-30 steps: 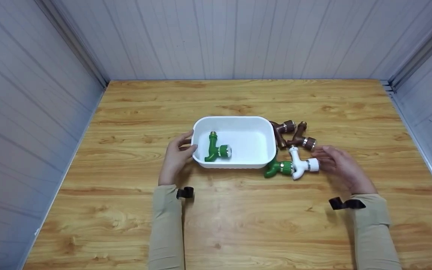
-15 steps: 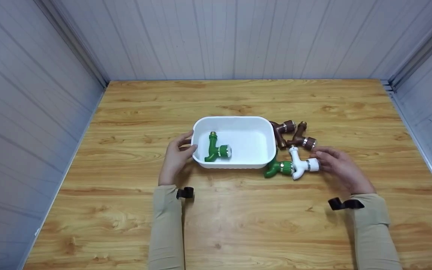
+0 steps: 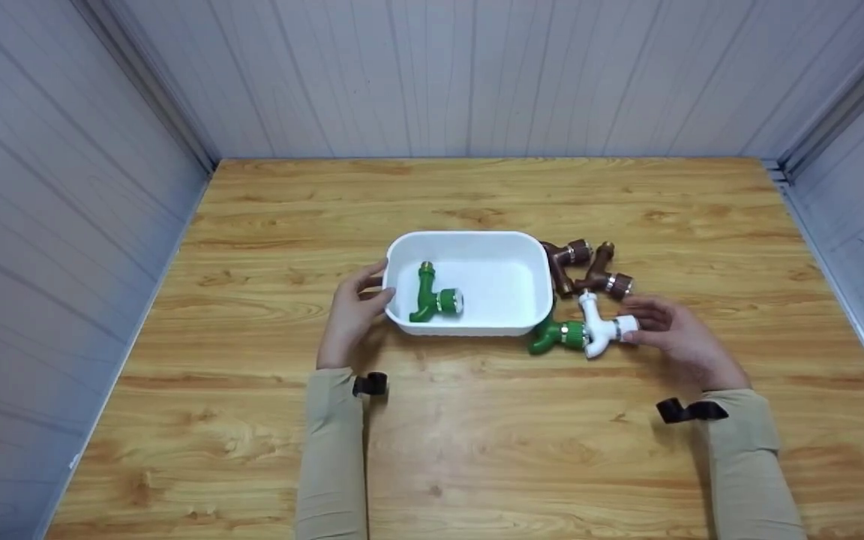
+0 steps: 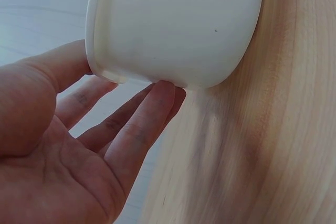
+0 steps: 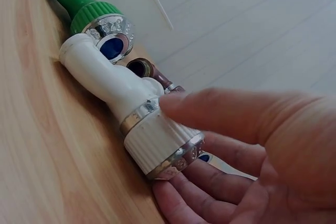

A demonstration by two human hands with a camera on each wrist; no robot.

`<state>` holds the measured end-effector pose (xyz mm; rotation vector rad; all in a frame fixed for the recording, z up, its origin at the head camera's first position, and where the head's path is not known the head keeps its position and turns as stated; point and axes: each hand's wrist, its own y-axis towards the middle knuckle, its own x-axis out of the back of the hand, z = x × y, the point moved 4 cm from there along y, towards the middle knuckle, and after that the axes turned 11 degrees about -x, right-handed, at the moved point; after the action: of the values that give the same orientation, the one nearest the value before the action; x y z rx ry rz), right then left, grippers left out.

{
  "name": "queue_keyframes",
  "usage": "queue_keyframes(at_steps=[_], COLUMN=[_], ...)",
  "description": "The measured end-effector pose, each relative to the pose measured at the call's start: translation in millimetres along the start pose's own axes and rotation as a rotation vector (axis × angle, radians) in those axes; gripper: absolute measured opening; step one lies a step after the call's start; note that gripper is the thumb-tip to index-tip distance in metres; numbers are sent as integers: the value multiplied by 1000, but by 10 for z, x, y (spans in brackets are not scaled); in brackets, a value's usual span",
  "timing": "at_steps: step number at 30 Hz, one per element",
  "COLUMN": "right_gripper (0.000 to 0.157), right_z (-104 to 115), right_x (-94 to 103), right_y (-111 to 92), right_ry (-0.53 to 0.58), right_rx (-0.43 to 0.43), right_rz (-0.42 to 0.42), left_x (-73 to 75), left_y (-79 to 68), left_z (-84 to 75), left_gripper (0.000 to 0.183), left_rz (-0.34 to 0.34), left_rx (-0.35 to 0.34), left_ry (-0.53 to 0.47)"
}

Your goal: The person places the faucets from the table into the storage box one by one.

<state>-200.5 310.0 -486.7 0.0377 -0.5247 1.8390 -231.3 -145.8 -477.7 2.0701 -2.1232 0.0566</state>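
Fingers of the right hand are curled round the ribbed end of the white tap, with the thumb lying over the top of the silver ring and the other fingers tucked under the cap, so the hand grips it. That white tap lies on the wooden bench, just to the right of the white tub's near right corner. Its other end touches a green tap, which lies against the tub's near wall. Two brown taps lie just behind the white one, close together beside the tub's right wall; the right wrist view shows the open mouth of one of them right behind the white tap's body.

On the other side, the left hand rests against the left end of the white tub. Its fingers are straight and relaxed: the fingertips touch the tub's outer wall low down, and the thumb lies along the rim. Nothing is pinched there.

Inside the tub, near its left end, lies a second green tap with a brass thread at the far end and a silver-ringed cap pointing right. Pale panelled walls stand round the bench on three sides.
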Motion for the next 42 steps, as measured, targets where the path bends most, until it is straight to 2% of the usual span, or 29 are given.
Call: queue_keyframes(at_steps=[5, 13, 18, 25, 36, 42], right_gripper=[61, 60, 58, 59, 58, 58], right_z=[-1, -8, 7, 28, 27, 37], right_x=[4, -1, -16, -21, 10, -1], right_y=[-1, -15, -27, -36, -57, -73], right_ry=[14, -22, -26, -25, -72, -15], right_rx=[6, -7, -5, -3, 5, 14], right_rz=[8, -20, -34, -42, -75, -60], left_x=[2, -4, -4, -7, -3, -5], left_y=[16, 16, 13, -4, 9, -4], left_z=[-11, 5, -2, -34, -18, -19], left_gripper=[44, 45, 44, 45, 44, 44], left_rz=[-16, -12, -10, -14, -6, -12], left_rx=[-41, -15, -24, 23, -3, 1], left_ry=[18, 20, 33, 3, 45, 35])
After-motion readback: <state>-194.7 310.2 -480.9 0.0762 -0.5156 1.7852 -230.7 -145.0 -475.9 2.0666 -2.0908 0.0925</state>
